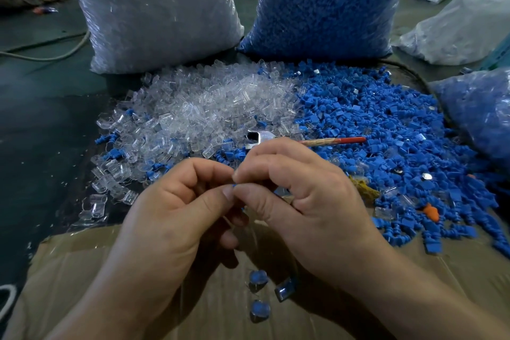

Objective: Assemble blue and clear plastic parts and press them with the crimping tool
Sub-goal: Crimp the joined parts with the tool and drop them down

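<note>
**A:** Where is the piece being worked on?

**B:** On the wearer's side of the crimping tool (255, 138), the left hand (176, 201) and right hand (303, 196) meet tip to tip. The fingers (212, 171) of both are curled, thumbs and forefingers pinching a blue part (234, 186). Only a sliver of it shows. I cannot tell whether a clear shell is on it yet.

**A:** How will it handle?

**B:** I'd judge it light, hard and a little slick, small enough to spring out of a loose pinch. It's best held by the flat head, which leaves the ribbed stem free.

**A:** What's around it?

**B:** The tool lies untouched, its red-tipped handle pointing right. Left of it is the heap of clear parts (193, 107), and right of it the heap of blue parts (386, 124). Beyond it stand a bag of clear pieces (154, 8) and a bag of blue ones (325, 3). Well on the near side of the tool, under the hands, three joined pieces (258, 277) lie on cardboard (82, 270).

**A:** Is anything in the way?

**B:** Loose parts crowd the tool's metal head, so lifting it may drag a few along.
</note>
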Demonstrator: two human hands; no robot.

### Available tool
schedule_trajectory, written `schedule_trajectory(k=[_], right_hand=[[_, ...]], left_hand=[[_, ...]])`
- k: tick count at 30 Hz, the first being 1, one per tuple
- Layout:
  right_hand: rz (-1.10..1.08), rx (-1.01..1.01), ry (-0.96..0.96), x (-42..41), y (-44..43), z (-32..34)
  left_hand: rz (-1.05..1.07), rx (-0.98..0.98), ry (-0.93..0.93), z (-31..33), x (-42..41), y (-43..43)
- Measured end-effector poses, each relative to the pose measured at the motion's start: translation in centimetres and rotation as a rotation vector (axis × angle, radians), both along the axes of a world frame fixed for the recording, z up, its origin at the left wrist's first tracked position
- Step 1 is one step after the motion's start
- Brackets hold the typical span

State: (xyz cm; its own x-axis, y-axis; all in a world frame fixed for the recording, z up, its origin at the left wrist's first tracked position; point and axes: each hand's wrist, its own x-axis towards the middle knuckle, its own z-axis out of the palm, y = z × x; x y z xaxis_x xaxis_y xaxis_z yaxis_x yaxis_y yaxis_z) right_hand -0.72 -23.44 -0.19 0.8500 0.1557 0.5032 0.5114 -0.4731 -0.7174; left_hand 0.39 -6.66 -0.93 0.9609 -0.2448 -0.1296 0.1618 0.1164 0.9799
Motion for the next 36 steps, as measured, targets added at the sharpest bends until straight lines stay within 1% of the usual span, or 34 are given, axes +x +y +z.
schedule_trajectory(k=[2, 5, 6, 8, 10, 11, 12, 14, 16, 19, 25, 28, 30, 32, 34, 36], right_hand=[[0.001, -0.009, 0.025, 0.1, 0.0, -0.1], [0.010, -0.006, 0.016, 0.1, 0.0, -0.2], [0.008, -0.038, -0.001, 0.1, 0.0, -0.2], [0.010, -0.135, -0.027, 0.0, 0.0, -0.3], [-0.002, -0.273, -0.008, 0.0, -0.3, -0.2], [-0.050, -0.387, 0.013, 0.1, -0.6, -0.1], [-0.130, -0.517, 0.054, 0.3, -1.0, 0.0], [-0.294, -0.718, 0.206, 0.8, -2.1, 0.4], [-0.393, -0.868, 0.335, 1.5, -3.7, 0.5], [-0.406, -0.992, 0.416, 2.0, -4.9, 0.4], [-0.404, -1.004, 0.453, 2.7, -5.6, 0.8], [-0.401, -1.027, 0.395, 2.9, -5.5, 1.0], [-0.421, -0.963, 0.366, 2.8, -5.4, 1.2], [-0.429, -0.822, 0.340, 2.6, -5.4, 1.5], [-0.390, -0.710, 0.290, 2.2, -5.2, 1.8], [-0.310, -0.694, 0.241, 1.5, -4.9, 2.1]], left_hand=[[-0.022, -0.043, 0.010, 0.0, 0.1, 0.1], [0.006, -0.164, 0.059, -0.1, 0.3, 0.3], [0.015, -0.168, 0.063, -0.1, 0.4, 0.3], [0.036, -0.110, 0.042, -0.1, 0.4, 0.2], [0.081, -0.083, 0.044, 0.0, 0.2, -0.1], [0.107, -0.087, 0.052, 0.1, 0.2, -0.2], [0.127, -0.087, 0.050, 0.2, 0.2, -0.3], [0.154, -0.032, 0.016, 0.1, 0.3, -0.2], [0.161, 0.034, -0.010, -0.1, 0.4, 0.0], [0.131, 0.123, -0.045, -0.4, 0.5, 0.3], [0.142, 0.146, -0.103, -0.9, 0.8, 0.5], [0.166, 0.146, -0.121, -1.0, 0.8, 0.5], [0.180, 0.148, -0.138, -0.9, 0.8, 0.5], [0.192, 0.158, -0.166, -0.9, 0.9, 0.6], [0.207, 0.176, -0.187, -1.1, 1.1, 0.8], [0.226, 0.182, -0.197, -1.4, 1.2, 1.1]])
